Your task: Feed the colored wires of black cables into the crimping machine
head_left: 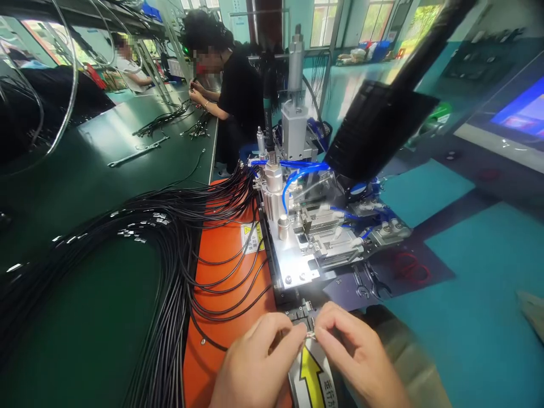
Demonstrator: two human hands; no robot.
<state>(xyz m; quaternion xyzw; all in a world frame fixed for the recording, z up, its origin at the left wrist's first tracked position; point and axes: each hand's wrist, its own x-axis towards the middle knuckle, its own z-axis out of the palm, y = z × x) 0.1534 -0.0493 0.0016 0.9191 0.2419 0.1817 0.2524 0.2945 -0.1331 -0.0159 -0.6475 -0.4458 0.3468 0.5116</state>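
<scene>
My left hand (264,360) and my right hand (355,354) meet low in the middle of the view. Both are closed, thumb against forefinger, pinching a small silvery cable end (311,335) between them. Its exact shape is mostly covered by my fingertips. One black cable (208,340) runs in under my left hand. Just beyond my fingers lies the dark track (297,313) of a metal machine (293,255) with cylinders and blue air tubes. A yellow arrow label (311,374) shows below and between my hands.
A thick bundle of black cables (174,272) curves over the green table (85,334) and the orange machine top (229,272). Wrenches (372,283) lie right of the machine. A black lamp-like cylinder (374,130) hangs above it. A co-worker (238,85) handles cables farther back.
</scene>
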